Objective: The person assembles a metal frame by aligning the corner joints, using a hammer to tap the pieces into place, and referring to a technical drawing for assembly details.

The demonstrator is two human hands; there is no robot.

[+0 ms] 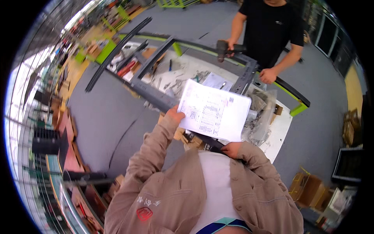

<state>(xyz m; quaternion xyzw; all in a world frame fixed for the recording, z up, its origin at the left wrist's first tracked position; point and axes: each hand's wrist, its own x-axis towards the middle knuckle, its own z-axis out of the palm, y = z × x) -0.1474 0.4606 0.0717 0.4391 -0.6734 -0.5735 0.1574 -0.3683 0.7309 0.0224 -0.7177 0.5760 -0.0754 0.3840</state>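
My left hand (175,116) pinches the left edge of a stack of white printed sheets (216,110), held tilted over the workbench. Below the sheets' lower edge, my right hand (232,150) is closed at the near end of a dark metal frame (156,95); its fingers are partly hidden. This frame, with its crossbars, lies across the white-topped bench. On the far side a person in a black T-shirt (271,33) holds a dark cordless power tool (223,50) over the frame. That person's other hand (268,75) is by the frame's right corner.
Small metal parts (200,75), another sheet (216,81) and clear plastic bags (261,113) lie on the white bench top (281,132). A long dark rail (113,58) juts out at the left. Cardboard boxes (309,189) stand on the floor at lower right.
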